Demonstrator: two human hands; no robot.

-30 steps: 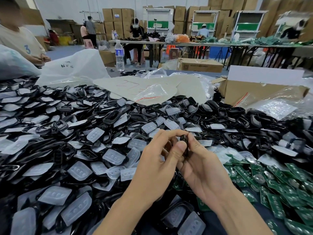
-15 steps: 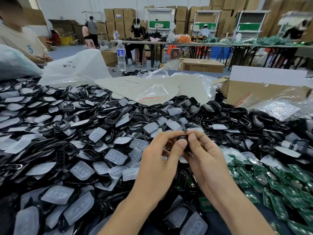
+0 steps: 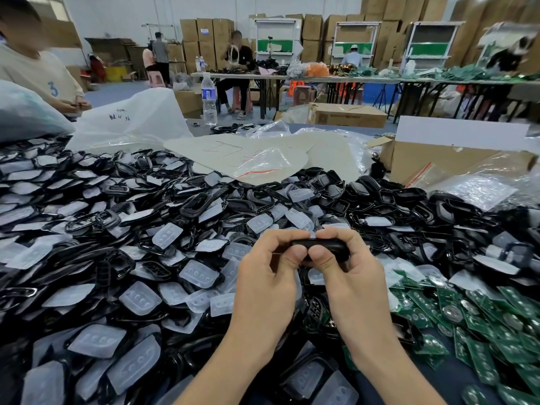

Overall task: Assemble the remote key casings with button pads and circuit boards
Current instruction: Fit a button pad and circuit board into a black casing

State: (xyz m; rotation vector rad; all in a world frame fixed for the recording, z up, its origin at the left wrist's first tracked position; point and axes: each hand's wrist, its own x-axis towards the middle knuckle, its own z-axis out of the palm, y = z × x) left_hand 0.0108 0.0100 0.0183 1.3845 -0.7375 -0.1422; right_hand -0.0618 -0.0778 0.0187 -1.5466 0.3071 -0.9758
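As the heap runs right up to the bottom edge, loose clear pads (image 3: pixel 140 301) and black shells (image 3: pixel 201 204) lie piled nearest and to the left. Green boards (image 3: pixel 479 325) spread on the right. A strip of bare blue table (image 3: pixel 447 375) shows only low on the right, beside the boards.

Above this heap both hands hold one black casing (image 3: pixel 330 246) clear of the pile. The left hand (image 3: pixel 268 287) pinches its left end and the right hand (image 3: pixel 350 285) curls round its right end. The thumbs are on the near side and the forefingers lie over the top, their tips almost meeting at the middle. The casing is seen edge-on, its long axis running left to right and about level. The fingers cover much of it, so which face is up cannot be told.

Parts crowd close beneath and on every side of the hands, touching and overlapping one another.

Beyond the heap lies a pale card sheet (image 3: pixel 222 147) with a small clear bag (image 3: pixel 263 165) on it. A big white bag (image 3: pixel 131 121) lies to the left and an open carton (image 3: pixel 432 162) to the right. A water bottle (image 3: pixel 209 100) stands upright near the table's far edge. A seated person (image 3: pixel 38 74) works at the left edge. Further off stand a long table (image 3: pixel 321 78) and stacked cartons (image 3: pixel 204 30).
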